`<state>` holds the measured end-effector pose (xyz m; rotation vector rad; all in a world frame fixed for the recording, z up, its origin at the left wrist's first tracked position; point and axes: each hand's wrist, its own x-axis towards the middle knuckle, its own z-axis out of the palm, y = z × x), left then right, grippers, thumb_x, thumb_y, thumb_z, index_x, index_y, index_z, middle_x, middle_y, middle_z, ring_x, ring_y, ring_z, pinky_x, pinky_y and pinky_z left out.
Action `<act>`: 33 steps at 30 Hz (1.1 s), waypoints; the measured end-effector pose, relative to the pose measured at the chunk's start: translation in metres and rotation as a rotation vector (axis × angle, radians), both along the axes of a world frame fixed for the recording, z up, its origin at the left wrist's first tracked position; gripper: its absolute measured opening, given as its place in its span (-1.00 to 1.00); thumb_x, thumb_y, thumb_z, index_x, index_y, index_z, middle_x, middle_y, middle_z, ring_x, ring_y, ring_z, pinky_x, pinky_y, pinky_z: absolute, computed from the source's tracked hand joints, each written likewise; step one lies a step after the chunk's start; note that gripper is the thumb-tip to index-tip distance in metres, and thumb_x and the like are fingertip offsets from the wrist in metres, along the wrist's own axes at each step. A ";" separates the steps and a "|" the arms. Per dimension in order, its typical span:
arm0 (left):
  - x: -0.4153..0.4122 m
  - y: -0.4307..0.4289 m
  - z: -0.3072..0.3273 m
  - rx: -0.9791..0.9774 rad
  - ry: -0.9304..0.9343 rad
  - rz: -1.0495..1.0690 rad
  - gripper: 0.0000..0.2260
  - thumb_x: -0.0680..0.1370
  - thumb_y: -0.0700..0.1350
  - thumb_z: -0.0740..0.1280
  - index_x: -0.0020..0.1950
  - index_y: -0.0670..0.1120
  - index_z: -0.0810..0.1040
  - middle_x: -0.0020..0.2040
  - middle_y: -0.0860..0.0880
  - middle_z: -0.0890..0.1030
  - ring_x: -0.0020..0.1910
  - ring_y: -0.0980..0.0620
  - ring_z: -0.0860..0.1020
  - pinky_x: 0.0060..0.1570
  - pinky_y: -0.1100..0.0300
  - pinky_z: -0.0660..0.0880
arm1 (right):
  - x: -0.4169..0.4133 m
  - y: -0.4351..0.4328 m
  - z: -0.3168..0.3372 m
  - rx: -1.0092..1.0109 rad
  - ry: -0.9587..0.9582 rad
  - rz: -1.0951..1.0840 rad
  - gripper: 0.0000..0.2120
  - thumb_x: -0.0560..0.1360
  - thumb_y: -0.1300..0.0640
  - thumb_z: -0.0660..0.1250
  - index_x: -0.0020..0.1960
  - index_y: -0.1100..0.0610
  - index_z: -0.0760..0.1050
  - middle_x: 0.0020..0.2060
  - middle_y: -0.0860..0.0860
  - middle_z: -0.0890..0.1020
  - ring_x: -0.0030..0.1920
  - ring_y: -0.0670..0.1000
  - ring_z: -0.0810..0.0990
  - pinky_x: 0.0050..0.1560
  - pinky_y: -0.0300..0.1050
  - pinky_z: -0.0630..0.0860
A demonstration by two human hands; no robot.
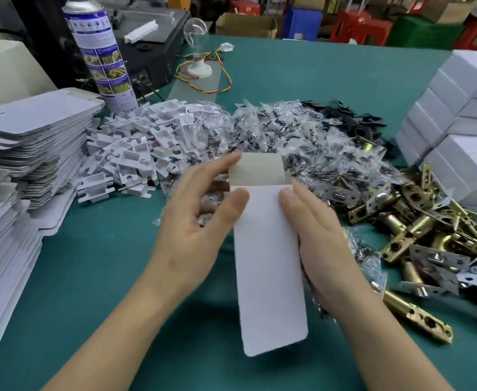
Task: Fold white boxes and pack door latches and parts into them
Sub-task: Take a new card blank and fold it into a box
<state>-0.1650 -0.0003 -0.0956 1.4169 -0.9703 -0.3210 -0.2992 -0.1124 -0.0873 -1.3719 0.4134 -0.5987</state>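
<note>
The white box (271,249) is held above the green bench (104,263), directly in front of the person. Its long white flap points toward the person, and its open far end shows a brown inner face.

The left hand (192,221) has its grip closed on the box's left side. The thumb lies on the white panel, and the index finger reaches to the far corner.

The right hand (322,235) has its grip closed on the right side. The thumb lies on the panel edge, and the fingers are hidden behind the box.

- **Near left:** stacks of flat box blanks (34,131) lie on the bench.
- **Near right:** a heap of brass door latches (429,235) lies just beside the right hand.
- **Beyond the hands:**
  - A pile of white plastic parts (135,148) lies at the left.
  - Clear bags of screws (288,131) lie at the centre.
  - Black parts (353,117) lie behind the bags.
- **Right edge:** folded white boxes (463,108) are stacked.
- **Farther left:** a spray can (101,52) stands upright in front of a black machine (147,52).
- **Beside the machine:** a light bulb (196,32) stands in a white socket, with coloured wires leading from it.
- **Past the bench:** cardboard cartons (245,24) and red stools (358,26) stand there.
</note>
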 end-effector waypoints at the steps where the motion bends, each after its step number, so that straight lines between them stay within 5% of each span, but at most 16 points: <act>1: -0.002 -0.001 -0.002 0.020 0.001 -0.013 -0.64 0.58 0.19 0.32 0.38 0.32 0.52 0.31 0.20 0.55 0.19 0.11 0.58 0.08 0.23 0.53 | 0.000 0.000 -0.001 -0.011 -0.004 0.005 -0.66 0.67 -0.07 0.25 0.43 -0.17 0.48 0.14 -0.11 0.71 0.02 -0.06 0.73 -0.13 -0.17 0.65; 4: -0.004 -0.001 -0.004 0.032 0.043 -0.047 -0.62 0.56 0.16 0.36 0.39 0.33 0.52 0.35 0.17 0.57 0.23 0.05 0.61 0.08 0.16 0.61 | 0.000 0.001 -0.004 -0.071 -0.031 -0.007 -0.57 0.65 -0.09 0.25 0.49 -0.23 0.25 0.07 -0.13 0.73 -0.06 -0.06 0.74 -0.18 -0.19 0.64; 10: -0.008 0.000 -0.003 0.060 0.118 -0.110 -0.68 0.57 0.14 0.34 0.32 0.28 0.61 0.26 0.06 0.66 0.16 -0.04 0.64 0.12 -0.12 0.60 | 0.002 0.003 -0.006 -0.098 -0.071 -0.068 -0.83 0.66 -0.02 0.24 0.24 -0.15 0.43 -0.08 -0.07 0.70 -0.20 -0.06 0.68 -0.26 -0.18 0.60; 15: -0.006 -0.001 -0.003 0.066 0.041 -0.027 -0.75 0.59 0.11 0.34 0.19 0.09 0.71 0.05 -0.02 0.63 0.01 -0.07 0.62 -0.12 0.14 0.52 | 0.003 0.001 -0.009 -0.126 -0.054 -0.074 -0.86 0.62 0.04 0.26 0.12 -0.07 0.57 -0.02 0.00 0.66 -0.11 -0.04 0.62 -0.18 -0.15 0.58; 20: 0.000 0.000 -0.003 0.050 -0.017 0.046 -0.77 0.55 0.15 0.40 0.14 0.15 0.73 -0.08 0.06 0.57 -0.09 0.16 0.55 -0.20 0.43 0.39 | 0.002 -0.002 -0.008 -0.082 -0.069 -0.007 -0.86 0.63 0.08 0.24 0.02 -0.04 0.58 -0.09 -0.07 0.61 -0.12 -0.12 0.54 -0.14 -0.30 0.50; 26: 0.002 0.000 -0.005 -0.020 0.068 0.094 -0.82 0.48 0.16 0.49 0.07 0.22 0.70 -0.05 0.16 0.69 -0.10 0.19 0.62 -0.14 0.36 0.50 | 0.002 -0.004 -0.007 -0.067 -0.082 0.018 -0.87 0.62 0.07 0.27 -0.02 -0.08 0.59 -0.12 -0.12 0.60 -0.14 -0.15 0.54 -0.19 -0.31 0.51; 33: -0.002 -0.001 -0.004 -0.033 0.064 0.066 -0.90 0.50 0.10 0.47 -0.13 0.12 0.62 -0.28 0.22 0.58 -0.31 0.25 0.50 -0.29 0.44 0.39 | 0.000 -0.006 -0.006 -0.085 -0.074 0.020 -0.87 0.62 0.09 0.27 -0.04 -0.04 0.58 -0.16 -0.12 0.59 -0.17 -0.15 0.53 -0.22 -0.33 0.49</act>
